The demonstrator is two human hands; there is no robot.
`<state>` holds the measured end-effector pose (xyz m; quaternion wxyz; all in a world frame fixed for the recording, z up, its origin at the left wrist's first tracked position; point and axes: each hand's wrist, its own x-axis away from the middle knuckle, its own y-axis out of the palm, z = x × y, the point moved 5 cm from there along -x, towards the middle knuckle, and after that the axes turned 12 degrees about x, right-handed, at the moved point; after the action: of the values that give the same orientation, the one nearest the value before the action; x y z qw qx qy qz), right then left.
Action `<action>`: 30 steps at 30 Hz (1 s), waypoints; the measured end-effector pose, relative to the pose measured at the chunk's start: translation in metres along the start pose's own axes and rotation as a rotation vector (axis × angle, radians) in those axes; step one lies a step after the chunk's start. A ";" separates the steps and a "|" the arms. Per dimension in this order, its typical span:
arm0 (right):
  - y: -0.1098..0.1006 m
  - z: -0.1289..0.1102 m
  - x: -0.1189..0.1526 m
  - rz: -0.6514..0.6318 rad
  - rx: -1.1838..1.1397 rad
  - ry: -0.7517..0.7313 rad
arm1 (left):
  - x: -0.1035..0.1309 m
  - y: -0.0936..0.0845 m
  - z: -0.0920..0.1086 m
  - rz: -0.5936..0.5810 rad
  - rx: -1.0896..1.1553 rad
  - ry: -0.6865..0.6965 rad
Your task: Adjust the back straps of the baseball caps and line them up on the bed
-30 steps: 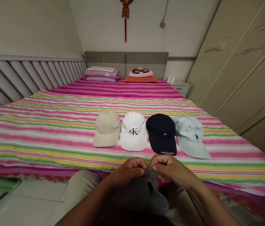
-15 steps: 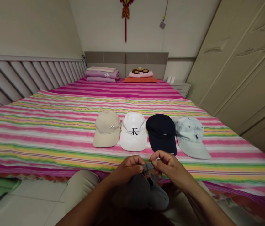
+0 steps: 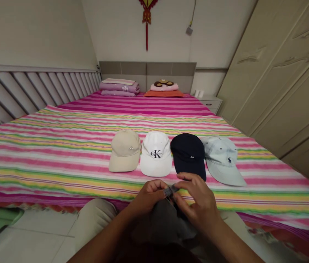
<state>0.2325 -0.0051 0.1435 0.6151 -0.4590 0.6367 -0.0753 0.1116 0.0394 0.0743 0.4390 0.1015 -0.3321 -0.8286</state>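
Striped bedding (image 3: 61,146) bears four caps (image 3: 156,153) already lined up, while a grey cap (image 3: 165,223) is off it, strap (image 3: 168,191) pinched in the left hand (image 3: 149,198), right hand (image 3: 201,201) loosely spread at its end.

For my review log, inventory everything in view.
Bed: 1, striped, centre
Caps: 4, beige, white, navy, pale grey, on bed
Cap-like item: 1, dark grey, bottom centre
Headboard: 1, greyish, far end
Bedding stacks: 2, purple and pink-orange, before headboard
Nightstand: 1, whitish, beside headboard
Small objects: 2, white, on nightstand
Railing: 1, grey, left
Ornament: 1, red, back wall
Corded box: 1, grey, back wall
Wardrobe: 1, beige, right
Plastic object: 1, green, lower left
Trouser legs: 2, beige, bottom
Left hand: 1, pinching strap
Right hand: 1, at strap
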 end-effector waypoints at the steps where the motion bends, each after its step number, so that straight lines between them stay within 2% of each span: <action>1: -0.001 -0.006 0.001 0.016 0.080 -0.088 | 0.000 -0.001 0.001 0.016 -0.004 0.016; 3: 0.002 -0.013 0.002 0.007 0.199 -0.193 | -0.001 -0.002 0.002 0.033 -0.016 0.033; 8: 0.003 -0.018 0.002 0.094 0.275 -0.260 | -0.003 -0.003 -0.001 0.033 -0.042 0.020; 12: 0.004 -0.024 0.000 0.120 0.193 -0.232 | -0.003 -0.002 -0.004 0.062 -0.041 0.010; 16: 0.007 -0.039 0.001 0.042 0.001 -0.203 | -0.002 0.003 0.000 0.045 -0.053 0.082; 18: 0.005 -0.044 0.002 0.037 -0.021 -0.213 | -0.001 0.004 0.001 0.036 -0.057 0.089; 21: -0.003 -0.036 0.005 0.152 0.011 -0.176 | 0.001 0.002 -0.002 0.049 -0.030 0.050; 24: -0.007 -0.011 0.006 0.202 -0.048 -0.004 | 0.001 0.001 -0.004 0.046 -0.008 0.042; 27: 0.002 0.009 0.004 0.041 -0.167 0.157 | 0.001 0.003 -0.005 0.011 0.037 0.041; 30: 0.017 0.013 0.002 -0.214 -0.306 0.171 | 0.000 0.005 -0.007 -0.013 0.138 0.002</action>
<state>0.2352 0.0090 0.1275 0.4703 -0.6041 0.6382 -0.0812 0.1184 0.0342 0.0727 0.4261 0.1343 -0.3872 -0.8065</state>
